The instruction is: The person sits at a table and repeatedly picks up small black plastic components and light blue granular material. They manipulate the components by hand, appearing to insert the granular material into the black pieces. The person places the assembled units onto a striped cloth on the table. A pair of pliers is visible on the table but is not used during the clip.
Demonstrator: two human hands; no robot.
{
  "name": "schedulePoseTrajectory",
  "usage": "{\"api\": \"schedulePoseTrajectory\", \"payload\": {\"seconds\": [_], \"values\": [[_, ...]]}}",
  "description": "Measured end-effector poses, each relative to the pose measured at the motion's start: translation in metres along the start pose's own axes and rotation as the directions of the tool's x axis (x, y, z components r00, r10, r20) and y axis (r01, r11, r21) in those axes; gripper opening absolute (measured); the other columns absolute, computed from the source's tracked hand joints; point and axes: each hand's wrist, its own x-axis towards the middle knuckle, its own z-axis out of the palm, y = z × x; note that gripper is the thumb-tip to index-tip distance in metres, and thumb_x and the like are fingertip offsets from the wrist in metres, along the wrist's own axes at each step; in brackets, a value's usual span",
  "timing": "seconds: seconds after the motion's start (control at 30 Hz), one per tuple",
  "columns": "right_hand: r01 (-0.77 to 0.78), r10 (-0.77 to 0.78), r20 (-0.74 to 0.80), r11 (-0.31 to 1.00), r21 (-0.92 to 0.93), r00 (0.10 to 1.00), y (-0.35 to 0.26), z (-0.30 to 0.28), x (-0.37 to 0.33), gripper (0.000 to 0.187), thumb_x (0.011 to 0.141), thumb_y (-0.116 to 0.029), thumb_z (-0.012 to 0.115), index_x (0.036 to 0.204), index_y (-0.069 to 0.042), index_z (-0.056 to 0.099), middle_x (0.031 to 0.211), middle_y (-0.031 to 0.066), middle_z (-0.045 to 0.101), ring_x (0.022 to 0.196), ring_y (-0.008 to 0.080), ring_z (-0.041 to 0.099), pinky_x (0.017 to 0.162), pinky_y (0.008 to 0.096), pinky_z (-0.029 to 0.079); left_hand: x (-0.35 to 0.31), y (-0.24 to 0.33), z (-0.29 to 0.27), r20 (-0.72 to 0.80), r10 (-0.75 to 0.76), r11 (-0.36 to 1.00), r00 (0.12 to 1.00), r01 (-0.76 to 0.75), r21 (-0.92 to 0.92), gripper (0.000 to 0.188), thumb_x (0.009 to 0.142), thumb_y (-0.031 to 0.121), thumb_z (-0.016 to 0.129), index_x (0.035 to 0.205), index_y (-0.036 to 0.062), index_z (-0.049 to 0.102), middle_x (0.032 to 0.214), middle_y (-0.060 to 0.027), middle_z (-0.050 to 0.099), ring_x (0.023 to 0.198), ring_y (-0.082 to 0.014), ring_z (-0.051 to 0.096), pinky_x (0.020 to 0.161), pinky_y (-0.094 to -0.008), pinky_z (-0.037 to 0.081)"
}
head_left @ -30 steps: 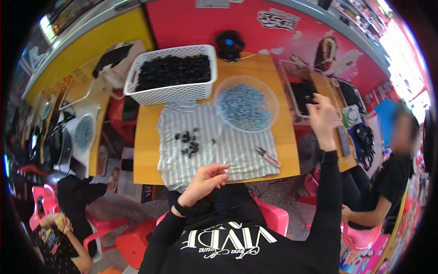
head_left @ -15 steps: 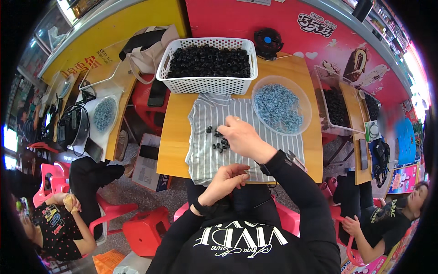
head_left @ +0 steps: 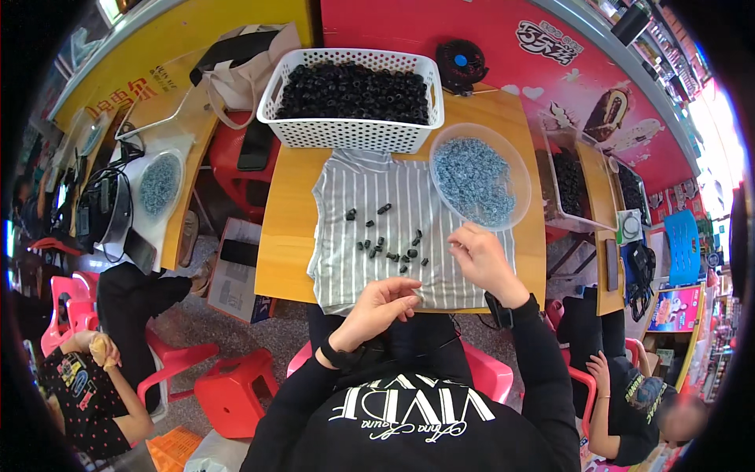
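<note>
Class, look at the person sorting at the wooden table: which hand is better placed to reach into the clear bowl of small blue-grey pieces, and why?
Right. The right hand rests on the striped cloth just below the clear bowl rim, while the left hand sits at the table's near edge, farther from it, beyond the scattered black parts.

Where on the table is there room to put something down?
Bare wood shows on the table left of the striped cloth, below the white basket. The cloth's upper part is bare too. It is crowded around the small black pieces, near both hands and the clear bowl.
</note>
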Motion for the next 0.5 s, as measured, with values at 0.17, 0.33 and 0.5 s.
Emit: {"api": "schedulePoseTrajectory", "payload": {"seconds": [0.17, 0.33, 0.5], "values": [[-0.048, 0.047, 0.047, 0.999, 0.023, 0.998, -0.02, 0.021, -0.013, 0.019, 0.078, -0.007, 0.069, 0.095, -0.003, 0.062, 0.088, 0.0148, 0.059, 0.08, 0.0376, 0.063, 0.067, 0.0454, 0.049, 0.002, 0.002, 0.002, -0.012, 0.011, 1.0, 1.0, -0.011, 0.002, 0.034, 0.095, 0.013, 0.065, 0.127, -0.0004, 0.062, 0.095, -0.005, 0.071, 0.077, -0.0068, 0.063, 0.066, -0.0204, 0.051], [-0.06, 0.06, 0.003, 0.997, -0.048, 0.998, -0.029, 0.031, -0.014, 0.023, 0.077, -0.009, 0.07, 0.098, -0.008, 0.061, 0.092, 0.0142, 0.056, 0.085, 0.0369, 0.062, 0.068, 0.0475, 0.05, 0.0, 0.004, 0.003, -0.038, 0.002, 0.999, 0.999, -0.001, 0.034, 0.033, 0.095, 0.012, 0.065, 0.126, -0.0013, 0.062, 0.096, -0.0058, 0.071, 0.077, -0.0076, 0.064, 0.066, -0.0204, 0.05], [0.017, -0.019, -0.024, 0.994, -0.108, 1.0, -0.031, 0.045, 0.004, 0.016, 0.074, -0.01, 0.07, 0.088, -0.007, 0.061, 0.09, 0.0136, 0.056, 0.084, 0.035, 0.062, 0.068, 0.0457, 0.05, 0.002, 0.004, 0.004, -0.052, 0.034, 0.999, 0.998, -0.033, 0.032, 0.031, 0.096, 0.009, 0.063, 0.125, -0.0027, 0.062, 0.096, -0.0087, 0.071, 0.077, -0.0103, 0.064, 0.066, -0.0217, 0.051]]}}
